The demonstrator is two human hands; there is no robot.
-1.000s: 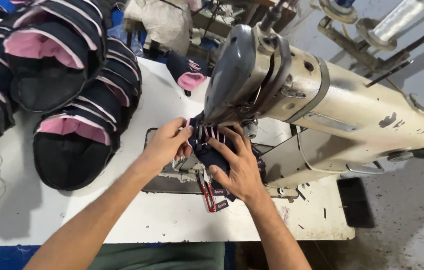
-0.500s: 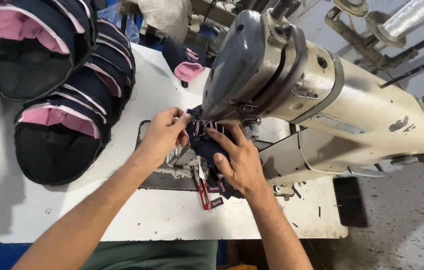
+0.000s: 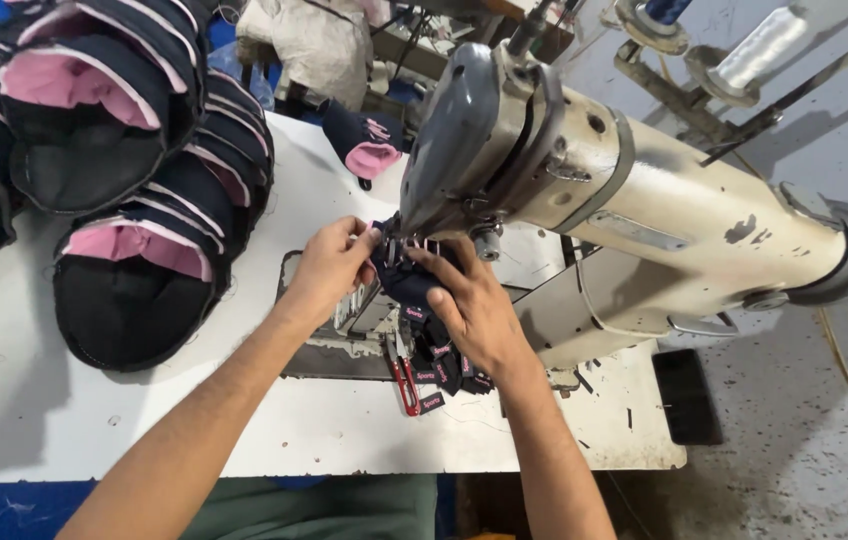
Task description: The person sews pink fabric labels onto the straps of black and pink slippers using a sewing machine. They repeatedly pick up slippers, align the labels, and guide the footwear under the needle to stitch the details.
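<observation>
Under the sewing machine head [image 3: 474, 140], left hand [image 3: 329, 268] and right hand [image 3: 474, 310] pinch a dark fabric piece [image 3: 406, 280], which looks soft, light and limp; best gripped at its edges beside the needle.

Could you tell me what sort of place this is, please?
Probably a sewing workshop for caps: a heavy sewing machine on a white table, stacks of dark caps with pink linings, thread spools behind.

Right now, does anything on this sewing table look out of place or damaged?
The sewing machine has chipped paint along its cream arm. Red thread snips lie loose by the right hand. Otherwise nothing stands out.
</observation>
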